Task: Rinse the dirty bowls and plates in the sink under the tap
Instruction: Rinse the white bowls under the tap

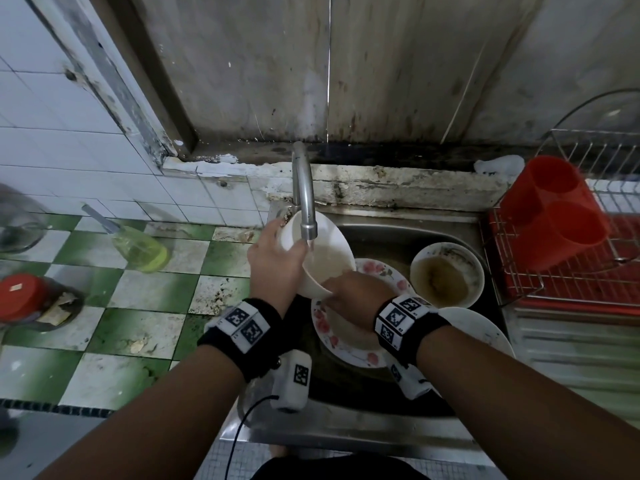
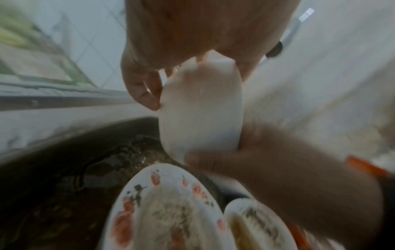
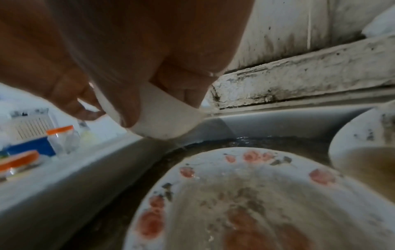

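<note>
A white bowl [image 1: 323, 251] is tilted under the steel tap [image 1: 304, 192], and water runs from the spout into it. My left hand [image 1: 287, 244] grips its left rim, and my right hand [image 1: 332, 289] pinches its lower rim. In the left wrist view the bowl [image 2: 200, 110] sits between both hands. The right wrist view shows my thumb and fingers clamped on the bowl [image 3: 164, 118]. Below in the sink [image 1: 398, 233] lie a flowered plate [image 1: 346, 344], a dirty bowl [image 1: 446, 275] holding brown liquid, and a white plate [image 1: 481, 330].
A wire dish rack [image 1: 568, 285] with a red cutlery holder [image 1: 550, 213] stands right of the sink. On the green-and-white tiled counter at the left are a yellow-green bottle [image 1: 140, 247], a red-lidded jar [image 1: 24, 299] and a glass lid [image 1: 17, 223].
</note>
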